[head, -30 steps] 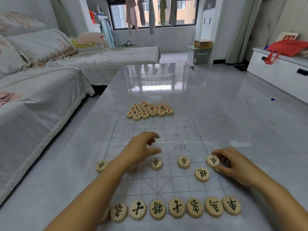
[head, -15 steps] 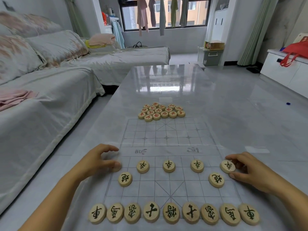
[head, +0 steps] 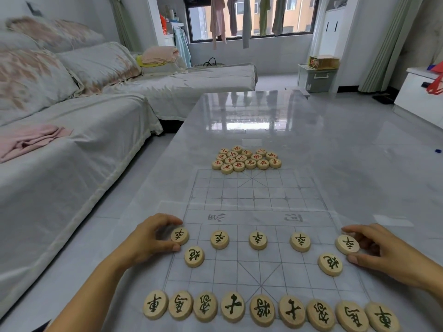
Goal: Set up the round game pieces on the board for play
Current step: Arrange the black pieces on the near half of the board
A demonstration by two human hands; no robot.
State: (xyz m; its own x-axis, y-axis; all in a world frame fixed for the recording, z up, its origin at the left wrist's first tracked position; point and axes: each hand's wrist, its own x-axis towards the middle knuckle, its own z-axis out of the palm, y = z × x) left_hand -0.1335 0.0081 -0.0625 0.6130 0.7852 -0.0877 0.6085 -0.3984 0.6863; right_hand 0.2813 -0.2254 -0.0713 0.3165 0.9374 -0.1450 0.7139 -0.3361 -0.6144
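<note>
- Head view showed the left-end piece [head: 179, 235] on the left edge line of the board [head: 254, 212]. The left hand [head: 153, 238] pinched its rim with thumb and fingers.
- The right-end piece [head: 347, 244] sat on the right edge line. The right hand [head: 374, 250] had its thumb and fingers curled round it.
- These wooden discs looked light, hard and smooth. I think they would slide easily on the shiny board, so the rim was the best place to hold.
- The near row [head: 262, 310] of nine black-letter pieces was lined up.
- The red pile [head: 247, 160] sat bunched at the board's far edge, not yet set out.
- The board lay flat on the shiny table [head: 335, 140].
- Far off, a grey bin [head: 316, 79] had its lid on, so its inside was hidden. A yellow box [head: 323, 61] sat on top.
</note>
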